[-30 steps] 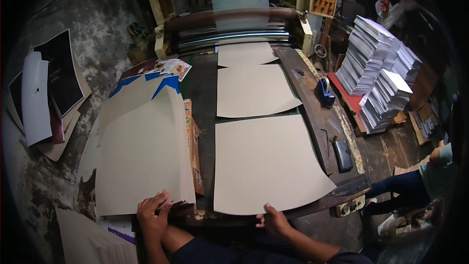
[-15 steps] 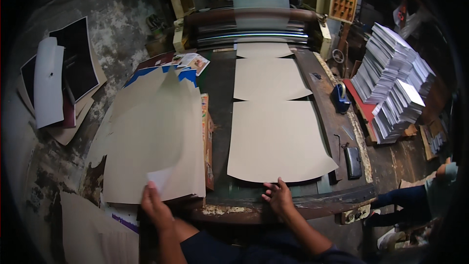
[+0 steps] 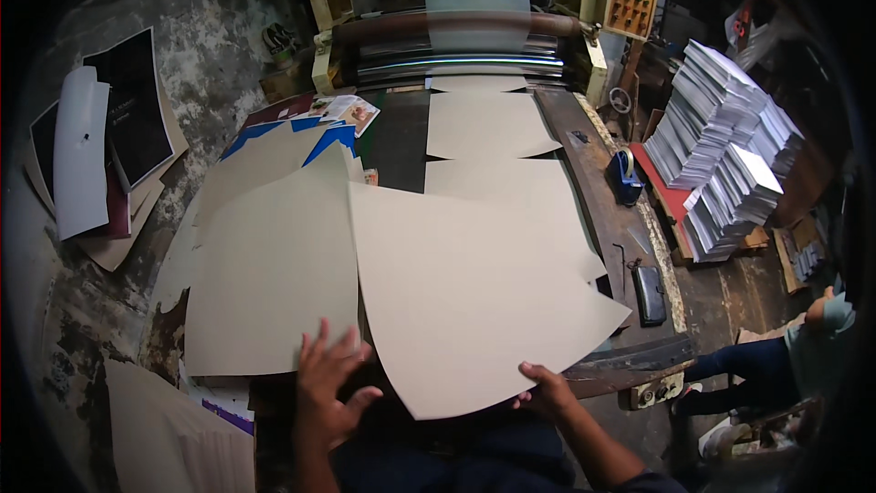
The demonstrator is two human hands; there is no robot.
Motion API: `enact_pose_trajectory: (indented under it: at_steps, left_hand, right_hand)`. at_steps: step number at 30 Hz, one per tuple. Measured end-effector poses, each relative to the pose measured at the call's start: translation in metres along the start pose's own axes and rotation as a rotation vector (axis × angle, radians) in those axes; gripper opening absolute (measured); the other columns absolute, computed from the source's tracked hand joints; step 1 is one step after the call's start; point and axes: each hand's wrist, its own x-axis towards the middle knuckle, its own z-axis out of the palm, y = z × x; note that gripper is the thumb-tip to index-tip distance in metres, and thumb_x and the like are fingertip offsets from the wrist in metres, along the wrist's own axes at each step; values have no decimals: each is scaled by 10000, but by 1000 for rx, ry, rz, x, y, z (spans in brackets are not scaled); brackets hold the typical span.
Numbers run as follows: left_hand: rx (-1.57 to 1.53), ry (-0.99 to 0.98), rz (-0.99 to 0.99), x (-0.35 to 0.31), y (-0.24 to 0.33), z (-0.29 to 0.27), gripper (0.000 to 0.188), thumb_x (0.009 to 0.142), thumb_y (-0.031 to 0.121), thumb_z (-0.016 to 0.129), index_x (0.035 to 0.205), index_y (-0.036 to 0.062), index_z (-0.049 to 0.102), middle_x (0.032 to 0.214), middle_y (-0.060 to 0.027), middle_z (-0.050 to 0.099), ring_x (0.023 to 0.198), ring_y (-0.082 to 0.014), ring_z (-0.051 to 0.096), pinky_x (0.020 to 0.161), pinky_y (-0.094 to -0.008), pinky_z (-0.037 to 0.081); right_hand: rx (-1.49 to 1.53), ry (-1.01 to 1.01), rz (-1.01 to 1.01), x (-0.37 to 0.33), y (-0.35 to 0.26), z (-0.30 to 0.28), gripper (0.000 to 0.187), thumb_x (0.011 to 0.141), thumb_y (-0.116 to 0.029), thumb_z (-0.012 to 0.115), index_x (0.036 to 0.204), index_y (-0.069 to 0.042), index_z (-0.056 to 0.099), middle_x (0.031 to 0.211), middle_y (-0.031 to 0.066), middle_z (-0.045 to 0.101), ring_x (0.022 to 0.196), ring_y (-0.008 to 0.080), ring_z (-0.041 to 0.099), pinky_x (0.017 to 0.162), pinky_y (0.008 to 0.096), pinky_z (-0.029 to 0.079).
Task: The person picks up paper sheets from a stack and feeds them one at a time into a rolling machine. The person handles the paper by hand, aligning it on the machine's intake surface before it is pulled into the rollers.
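A single head-worn fisheye camera looks steeply down and forward over a long work table (image 3: 593, 210), close above the person's left hand (image 3: 328, 393) and right hand (image 3: 547, 393), whose forearms enter from the lower edge. It faces along the table toward a roller machine (image 3: 456, 36) at the top. Straight edges bend near the dark rim, and no second view overlaps.

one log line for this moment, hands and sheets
left hand: open, on edge of sheet stack | right hand: grips lifted sheet at near edge | belt: more sheets behind
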Motion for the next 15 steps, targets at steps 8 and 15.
enact_pose_trajectory:
  at_steps: [8,15]
  left_hand:
    - [-132,73,-277,-5,-43,0,437,766,337,780,1066,29,698,1107,-133,697,1173,-333,599,1038,-461,396]
    - [-351,140,-422,-3,-43,6,340,923,306,654,1034,-14,687,1050,-178,703,1114,-285,630,1017,-387,407]
  right_hand:
    - [-138,130,112,-53,78,-23,455,973,-398,528,1097,40,521,808,152,611,653,190,548,679,369,533]
    - [-179,137,76,-80,117,-32,525,989,-470,469,1134,31,527,922,161,654,807,212,645,694,312,507]
